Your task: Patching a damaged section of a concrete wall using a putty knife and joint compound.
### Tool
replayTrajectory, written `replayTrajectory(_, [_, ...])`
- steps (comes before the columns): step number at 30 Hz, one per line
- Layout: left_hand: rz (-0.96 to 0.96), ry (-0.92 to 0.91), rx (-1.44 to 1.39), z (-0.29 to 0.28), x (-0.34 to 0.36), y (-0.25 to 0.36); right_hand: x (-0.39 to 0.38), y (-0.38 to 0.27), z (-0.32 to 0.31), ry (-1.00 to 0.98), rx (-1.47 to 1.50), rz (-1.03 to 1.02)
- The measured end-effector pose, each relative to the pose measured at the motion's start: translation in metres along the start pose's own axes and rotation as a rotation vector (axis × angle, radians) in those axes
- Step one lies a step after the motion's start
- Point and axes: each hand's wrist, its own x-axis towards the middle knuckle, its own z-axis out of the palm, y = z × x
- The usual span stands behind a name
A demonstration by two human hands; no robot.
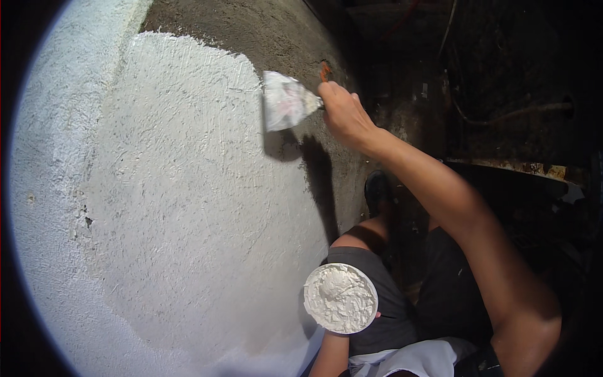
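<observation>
My right hand (347, 114) is closed around the handle of a putty knife (287, 102). Its broad blade is smeared with white filler and lies at or close to the wall, over the border of the white coat (188, 151) and the bare grey-brown wall (264, 28); whether it touches I cannot tell. An orange bit of the handle shows above my fist. Down near my thigh, my left hand (378, 315) holds a round white bowl (376, 294) from beneath. Thick white putty (339, 298) fills the bowl. Most of that hand is hidden under it.
The wall takes up the left side, with a small chipped spot (88, 221) in an older white strip. My bent leg in dark shorts (370, 267) and a dark shoe (377, 188) are beside it. On the right, in shadow, are a cable (502, 118) and a rusty-edged object (534, 168).
</observation>
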Motion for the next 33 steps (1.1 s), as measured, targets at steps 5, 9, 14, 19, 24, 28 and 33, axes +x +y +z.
replayTrajectory(5, [0.158, -0.161, 0.254, -0.005, -0.005, 0.013, 0.017, -0.057, -0.003, 0.028, -0.032, -0.121])
replayTrajectory(9, [0.136, -0.091, 0.349, -0.013, 0.006, -0.001, -0.013, 0.007, 0.048, -0.059, -0.093, 0.071])
replayTrajectory(14, [-0.037, 0.001, -0.090, 0.003, 0.007, -0.002, -0.013, 0.025, 0.029, -0.073, -0.068, 0.079])
replayTrajectory(19, [-0.067, -0.327, -0.722, 0.011, -0.003, 0.004, 0.017, -0.072, -0.019, 0.038, 0.130, -0.187])
replayTrajectory(24, [0.246, -0.271, 0.476, 0.006, -0.006, 0.004, -0.003, -0.051, 0.002, 0.014, -0.060, -0.208])
replayTrajectory(28, [0.263, -0.129, 0.585, -0.004, -0.010, -0.006, -0.025, 0.026, 0.022, 0.018, -0.203, -0.090])
replayTrajectory(33, [-0.155, -0.250, -0.799, 0.029, -0.020, -0.011, -0.012, 0.014, -0.009, 0.100, -0.092, -0.028])
